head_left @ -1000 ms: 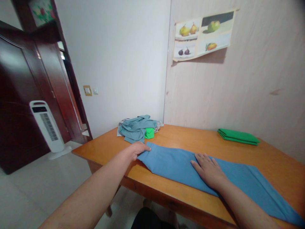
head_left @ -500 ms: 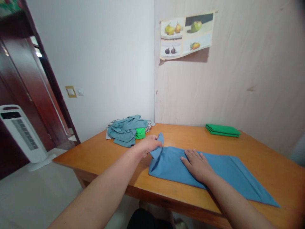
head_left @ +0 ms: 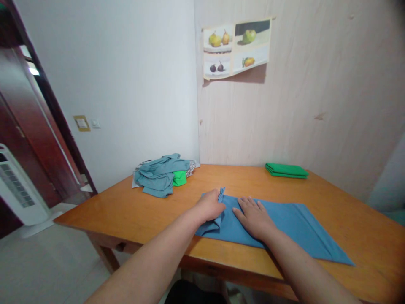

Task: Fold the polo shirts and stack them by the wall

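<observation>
A blue cloth (head_left: 287,223), folded into a long flat strip, lies across the front of the wooden table. Its left end is bunched and lifted in my left hand (head_left: 211,205), whose fingers are closed around the fabric, with a small tip of cloth poking up above them. My right hand (head_left: 256,217) rests flat on the middle of the cloth, fingers spread, pressing it against the tabletop. Toward the right, the strip shows a crease or seam and ends in a slanted point near the table's front edge.
At the back left of the wooden table (head_left: 152,215) lies a rumpled pile of clothes (head_left: 161,173), grey-green with bright green and striped parts. A folded green cloth (head_left: 286,170) sits at the back right. Walls stand behind; a white tower fan (head_left: 17,185) is on the floor at left.
My left hand has carried the cloth's left end rightward, over the strip and closer to my right hand. My right hand stays flat on the cloth. The view has turned slightly right.
</observation>
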`<state>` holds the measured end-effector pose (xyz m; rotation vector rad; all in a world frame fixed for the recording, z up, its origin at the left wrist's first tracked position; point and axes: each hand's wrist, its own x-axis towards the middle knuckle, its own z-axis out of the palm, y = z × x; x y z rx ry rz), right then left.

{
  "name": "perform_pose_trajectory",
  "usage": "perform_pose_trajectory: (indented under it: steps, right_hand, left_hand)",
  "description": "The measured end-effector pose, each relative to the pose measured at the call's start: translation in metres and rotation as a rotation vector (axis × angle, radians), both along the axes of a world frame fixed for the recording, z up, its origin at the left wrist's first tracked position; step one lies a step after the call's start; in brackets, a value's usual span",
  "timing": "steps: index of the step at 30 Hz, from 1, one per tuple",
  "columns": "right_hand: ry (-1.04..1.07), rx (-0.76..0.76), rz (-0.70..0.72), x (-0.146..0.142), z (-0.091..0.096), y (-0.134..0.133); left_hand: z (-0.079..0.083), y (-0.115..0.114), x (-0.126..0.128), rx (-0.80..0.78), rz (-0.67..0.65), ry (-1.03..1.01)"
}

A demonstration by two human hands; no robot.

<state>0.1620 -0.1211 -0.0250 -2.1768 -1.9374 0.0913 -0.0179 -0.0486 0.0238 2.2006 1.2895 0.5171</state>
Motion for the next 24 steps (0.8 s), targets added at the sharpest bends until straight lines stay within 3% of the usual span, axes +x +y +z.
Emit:
perform_pose_trajectory:
  steps: [3,8,11,15,19,24]
  right_hand:
    - [0.002,0.006,0.001,0.0,-0.001,0.001]
    - [0.004,0.013,0.007,0.002,-0.003,0.002]
    - [0.006,0.016,0.008,0.002,-0.004,0.002]
    - [0.008,0.017,0.008,0.002,-0.003,0.002]
    - [-0.005,0.014,0.009,0.002,-0.003,0.0]
    - [-0.026,0.012,0.007,0.003,-0.003,0.0]
  left_hand:
    - [-0.009,-0.003,0.004,0.164,-0.026,0.095]
    - [-0.022,-0.004,0.006,0.161,-0.016,-0.035]
    - [-0.02,0.003,-0.001,0.175,0.002,-0.167]
    - [-0.014,0.011,-0.015,0.352,-0.001,-0.215]
    - [-0.017,0.011,-0.02,0.492,-0.163,-0.094]
    - [-0.029,0.004,-0.019,0.52,-0.373,0.127]
